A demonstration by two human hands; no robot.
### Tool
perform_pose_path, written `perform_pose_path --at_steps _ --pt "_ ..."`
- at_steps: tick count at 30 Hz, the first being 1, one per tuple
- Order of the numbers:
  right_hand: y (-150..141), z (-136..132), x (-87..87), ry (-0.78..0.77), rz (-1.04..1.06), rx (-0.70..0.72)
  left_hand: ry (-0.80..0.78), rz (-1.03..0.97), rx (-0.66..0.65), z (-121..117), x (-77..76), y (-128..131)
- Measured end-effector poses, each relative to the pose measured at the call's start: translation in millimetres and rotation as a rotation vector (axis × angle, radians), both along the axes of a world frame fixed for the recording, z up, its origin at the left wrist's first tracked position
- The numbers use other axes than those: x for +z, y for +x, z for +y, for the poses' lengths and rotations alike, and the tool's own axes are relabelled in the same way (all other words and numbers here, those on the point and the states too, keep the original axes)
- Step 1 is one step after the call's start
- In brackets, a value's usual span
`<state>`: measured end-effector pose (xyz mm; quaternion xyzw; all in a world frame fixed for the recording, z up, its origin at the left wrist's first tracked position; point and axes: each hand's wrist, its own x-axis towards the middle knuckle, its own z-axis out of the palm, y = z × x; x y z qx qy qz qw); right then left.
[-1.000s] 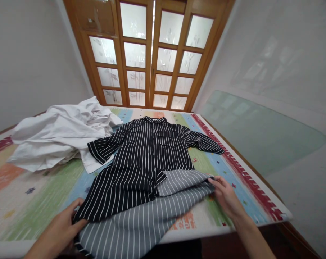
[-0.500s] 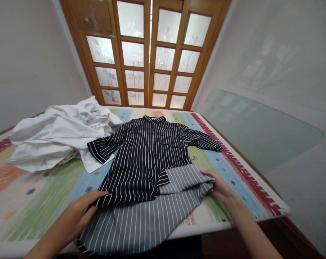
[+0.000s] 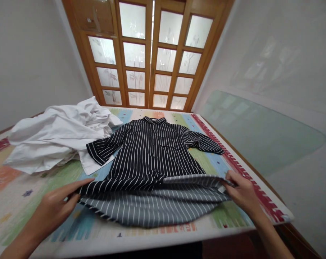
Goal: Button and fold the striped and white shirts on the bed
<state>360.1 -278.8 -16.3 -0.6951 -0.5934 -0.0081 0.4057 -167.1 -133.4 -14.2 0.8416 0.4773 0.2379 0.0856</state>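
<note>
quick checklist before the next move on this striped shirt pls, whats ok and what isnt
1. Left hand grips the shirt at its near edge: ok.
2. Right hand grips the opposite side of that edge: ok.
3. Front faces up, collar at the far end: ok.
4. Hem layers together: not ok, they gape, showing the grey inside.
5. Sleeves clear of the white cloth: not ok, the left one overlaps it.
6. Back smooth underneath: cannot tell, mostly hidden.

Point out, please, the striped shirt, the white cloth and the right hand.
Striped shirt (image 3: 152, 154): head view, on its dark front.
White cloth (image 3: 59, 127): head view, middle of the crumpled heap.
Right hand (image 3: 242, 191): head view, on the back of it.
</note>
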Motion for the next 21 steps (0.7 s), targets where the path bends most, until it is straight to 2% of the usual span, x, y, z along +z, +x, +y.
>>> perform_pose_path --at_steps 3,5,6,8,10,12,14,17,21 --pt "6 2 -1.1 0.177 -0.305 -0.119 0.221 -0.006 0.061 12 -0.7 6" --pt "12 -1 -7.1 0.19 -0.427 -0.028 0.261 0.036 0.001 19 -8.3 3" --pt "14 -4 -10.7 0.126 -0.462 0.057 0.248 0.08 -0.062 20 -13.4 0" --pt "17 -12 -16.4 -0.12 -0.48 0.216 0.208 0.199 -0.201 20 -23.5 -6" --pt "16 -19 -17.3 -0.383 -0.43 0.293 0.205 0.303 -0.279 14 -30.3 -8" --pt "10 -22 -13.0 -0.552 -0.341 0.322 0.233 0.348 -0.301 4 -32.6 -1" --pt "-1 -20 -6.1 -0.609 -0.255 0.346 0.262 0.34 -0.327 -7 -32.5 14" --pt "-22 -9 0.3 -0.613 -0.193 0.356 0.344 0.293 -0.443 -17 -35.9 41" --pt "-48 11 -4.2 -0.605 -0.139 0.344 0.493 0.294 -0.637 -15 -50.7 67"
